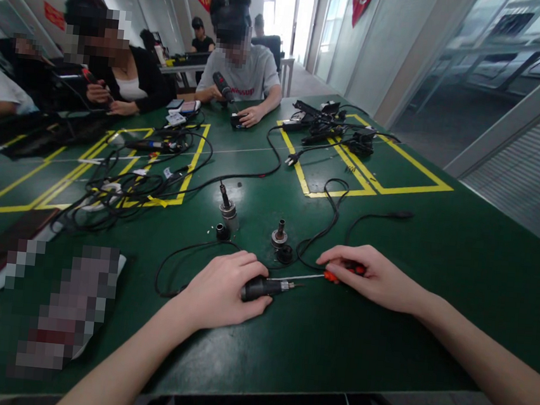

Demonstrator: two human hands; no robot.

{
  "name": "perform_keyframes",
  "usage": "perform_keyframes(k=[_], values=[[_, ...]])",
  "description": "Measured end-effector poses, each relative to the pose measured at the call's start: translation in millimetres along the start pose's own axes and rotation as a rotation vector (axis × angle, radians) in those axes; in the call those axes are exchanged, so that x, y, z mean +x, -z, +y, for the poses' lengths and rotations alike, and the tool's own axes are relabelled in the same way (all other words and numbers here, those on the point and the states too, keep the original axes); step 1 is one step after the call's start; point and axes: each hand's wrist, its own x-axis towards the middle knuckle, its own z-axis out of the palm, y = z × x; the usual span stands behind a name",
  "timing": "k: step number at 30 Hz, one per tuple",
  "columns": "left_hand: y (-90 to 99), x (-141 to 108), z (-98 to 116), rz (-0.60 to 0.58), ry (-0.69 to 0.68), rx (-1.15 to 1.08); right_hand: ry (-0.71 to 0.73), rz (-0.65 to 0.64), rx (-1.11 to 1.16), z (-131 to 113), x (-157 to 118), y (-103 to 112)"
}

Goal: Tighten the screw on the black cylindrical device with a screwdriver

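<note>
My left hand [226, 287] is wrapped round a black cylindrical tool [256, 288] with a metal nose and a thin tip that points right. A thin cord seems to run from its left end. In my right hand [363, 272] is the red and black handle of a screwdriver [301, 277], low over the table. Its thin shaft reaches left, with its end close to the black tool; whether they touch I cannot tell. Beyond my hands stand a metal cylinder with a shaft [229, 214] and a round metal part with a short post [279, 236]. Beside them lie a black cap [222, 231] and a black ring [285, 253].
Tangled black cables [123, 182] cover the left of the green table [323, 348]. A pile of black adapters [325, 124] lies at the far right. Phone-like things [12, 248] rest at the left. Across the table a person [241, 75] holds a power drill [222, 86].
</note>
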Motion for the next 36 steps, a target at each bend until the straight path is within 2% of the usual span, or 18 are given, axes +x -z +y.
perform_keyframes(k=[6,14,19,23,28,33,36], values=[[0.0,0.6,0.0,0.001,-0.006,-0.005,0.008,0.056,0.009,2.2,-2.0,-1.9],[-0.5,0.1,-1.2,0.004,-0.006,-0.010,0.017,0.014,-0.042,-0.6,0.9,0.0],[-2.4,-0.3,-3.1,0.018,-0.025,-0.004,0.044,0.051,0.018,2.6,-2.1,-1.2],[-2.2,-0.6,-2.8,0.024,-0.029,-0.007,0.070,0.077,-0.019,2.9,-1.7,-1.8],[-1.5,0.1,-2.0,0.021,-0.022,-0.006,0.059,0.048,-0.072,1.0,0.9,-1.6],[-1.2,0.0,-2.1,0.012,-0.016,-0.001,0.053,0.019,-0.024,2.0,-0.2,-1.3],[-0.5,-0.5,-2.0,0.013,-0.017,-0.002,0.064,0.043,0.026,3.4,-1.5,-2.1]])
